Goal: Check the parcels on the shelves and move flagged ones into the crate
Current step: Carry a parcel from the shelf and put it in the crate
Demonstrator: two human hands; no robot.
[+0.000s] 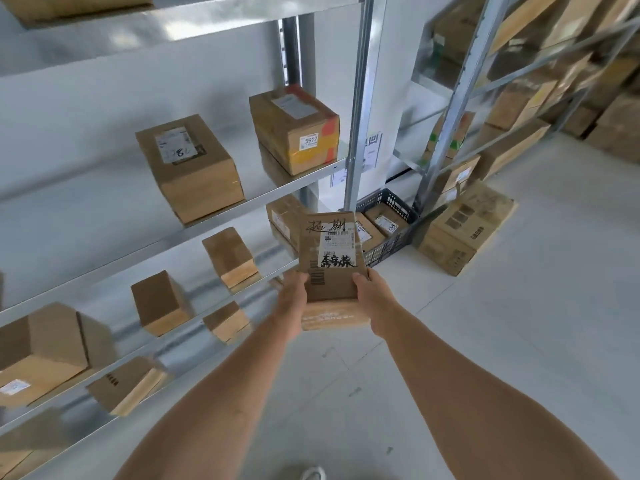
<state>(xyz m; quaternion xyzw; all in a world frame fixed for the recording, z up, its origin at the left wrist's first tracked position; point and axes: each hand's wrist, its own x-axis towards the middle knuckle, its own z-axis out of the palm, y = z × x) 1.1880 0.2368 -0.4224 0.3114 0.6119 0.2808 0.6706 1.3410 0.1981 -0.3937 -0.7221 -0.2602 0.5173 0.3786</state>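
Shoe (313, 474): white toe peeking in at the bottom edge, on the pale floor (519, 341).
Forearms: both bare, reaching forward from the bottom edge and meeting at one parcel.
Left hand (292, 299): gripping the held parcel's left side near its lower end; fingers hidden behind the cardboard, so their curl not showing.
Right hand (372, 299): gripping the right side of the same parcel, thumb lying over the top face at the lower right corner, other fingers out of sight beneath.
Held parcel (330, 261): small brown carton being held off the floor in front of the shelves, top face up, carrying a white shipping label, a barcode and black handwritten characters at both ends.
Crate (394, 233): dark slotted plastic, sitting on the floor just beyond the held parcel, between two shelf uprights, already holding labelled cartons.
Shelves (207, 216): grey metal boards running along the left, bearing spaced brown parcels.
Box marked 5917 (294, 129): sitting at the right end of a middle shelf, with yellow and red tape.
Labelled box (188, 166): standing well to the left of it on the same board.
Floor carton (464, 230): resting just right of the crate, against a second rack of stacked boxes.
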